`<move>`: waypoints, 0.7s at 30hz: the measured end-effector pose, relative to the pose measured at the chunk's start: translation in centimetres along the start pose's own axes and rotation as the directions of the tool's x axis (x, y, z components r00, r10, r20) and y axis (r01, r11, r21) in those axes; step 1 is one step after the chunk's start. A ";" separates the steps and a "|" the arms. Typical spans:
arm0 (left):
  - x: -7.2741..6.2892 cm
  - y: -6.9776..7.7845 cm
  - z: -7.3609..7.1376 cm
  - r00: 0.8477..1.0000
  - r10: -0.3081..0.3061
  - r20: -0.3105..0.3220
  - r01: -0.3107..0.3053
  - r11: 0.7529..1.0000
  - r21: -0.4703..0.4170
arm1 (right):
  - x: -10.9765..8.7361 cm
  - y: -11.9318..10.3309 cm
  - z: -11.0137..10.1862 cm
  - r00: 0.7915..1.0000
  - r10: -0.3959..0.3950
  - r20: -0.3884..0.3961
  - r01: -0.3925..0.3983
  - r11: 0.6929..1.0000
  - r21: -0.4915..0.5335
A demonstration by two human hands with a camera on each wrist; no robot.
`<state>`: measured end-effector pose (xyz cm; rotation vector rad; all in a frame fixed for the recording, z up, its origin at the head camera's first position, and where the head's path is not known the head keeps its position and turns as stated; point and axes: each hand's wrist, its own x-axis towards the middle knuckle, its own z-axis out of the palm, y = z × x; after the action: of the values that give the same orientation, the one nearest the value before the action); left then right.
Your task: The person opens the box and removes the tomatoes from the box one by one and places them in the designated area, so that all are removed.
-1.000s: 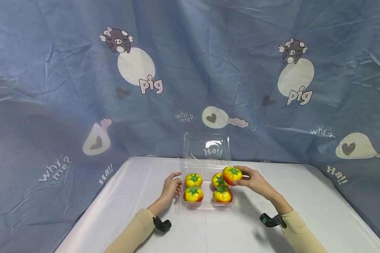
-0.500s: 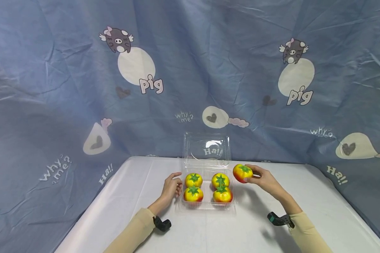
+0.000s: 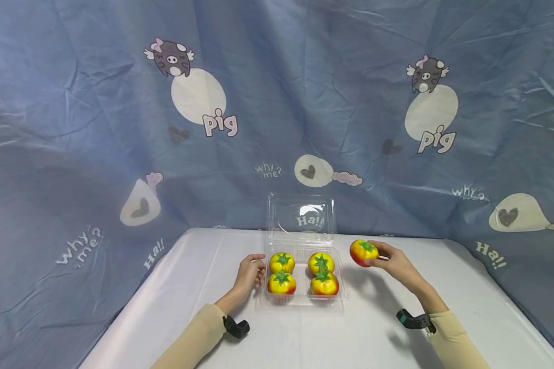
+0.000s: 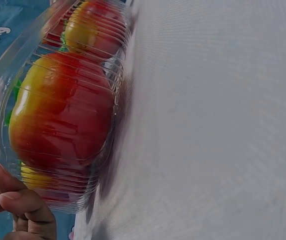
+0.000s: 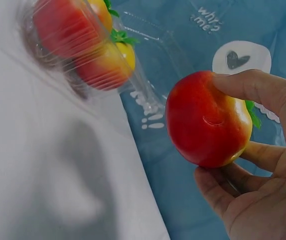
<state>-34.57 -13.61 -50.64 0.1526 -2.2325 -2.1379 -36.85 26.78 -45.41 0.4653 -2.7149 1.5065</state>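
My right hand point(image 3: 397, 264) grips a red-and-yellow artificial tomato point(image 3: 361, 253) with a green leafy top, thumb on one side and fingers on the other. It is held up in the air to the right of a clear plastic clamshell box point(image 3: 300, 298). Two tomatoes point(image 3: 281, 283) sit in the box's left side and two tomatoes point(image 3: 324, 284) in its right side. At the box's left edge is my left hand point(image 3: 248, 277), index finger extended toward the rim and the other fingers loosely bent. In the left wrist view its fingertips point(image 4: 10, 195) lie right at the box's corner.
The clear lid point(image 3: 301, 219) stands raised behind the box, hinged at the far side. A white cloth point(image 3: 221, 246) covers the table. Behind it hangs a blue curtain point(image 3: 240, 205) with pig prints. Dark bands point(image 3: 413, 320) are on both wrists.
My right hand has moved right with the tomato, from over the box's right side to beyond its edge. The left hand and the box have stayed in place.
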 end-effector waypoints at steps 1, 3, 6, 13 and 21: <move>0.0 0.0 0.0 1.000 0.001 0.000 -0.001 1.000 0.000 | 0.0 0.1 0.0 1.000 0.003 -0.002 -0.003 1.000 -0.003; 0.1 -0.1 0.0 1.000 -0.001 0.001 0.001 1.000 -0.001 | 0.1 0.4 -0.1 1.000 0.009 -0.008 -0.009 1.000 -0.001; 0.2 -0.2 0.0 1.000 -0.007 0.001 0.007 1.000 -0.009 | 0.1 0.7 -0.2 1.000 0.018 -0.019 -0.018 1.000 -0.010; 0.2 -0.2 0.0 1.000 -0.004 0.011 0.005 1.000 -0.011 | 0.2 1.5 -0.3 0.995 0.064 -0.078 -0.066 0.997 -0.029; 0.1 -0.1 0.0 1.000 -0.008 0.008 0.008 1.000 -0.015 | 0.4 2.9 -0.3 0.988 0.102 -0.115 -0.105 0.994 -0.023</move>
<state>-34.65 -13.59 -50.75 0.1533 -2.2231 -2.1627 -37.99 28.35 -47.59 0.2338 -2.7070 1.4653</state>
